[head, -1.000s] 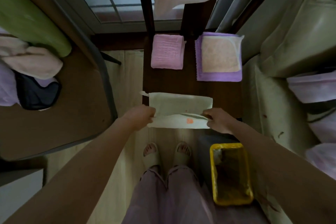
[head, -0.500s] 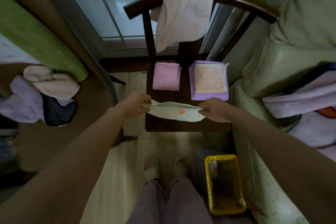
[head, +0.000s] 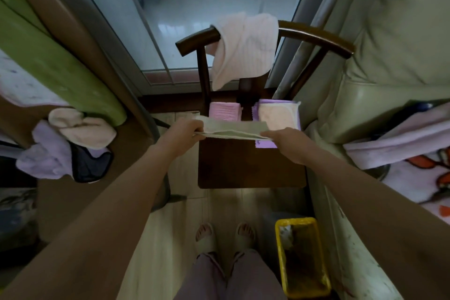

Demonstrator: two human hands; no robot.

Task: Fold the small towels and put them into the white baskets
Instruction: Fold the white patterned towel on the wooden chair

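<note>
Clearly the pale cream towel is light and limp, likely to sag unless taken by its corners. It hangs doubled over between the left hand and right hand, each pinching one end above the chair seat.

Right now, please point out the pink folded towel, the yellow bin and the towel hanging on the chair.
pink folded towel [head: 224, 111]: head view, middle of top face.
yellow bin [head: 279, 258]: head view, left rim.
hanging towel [head: 243, 50]: head view, middle of draped cloth.
</note>
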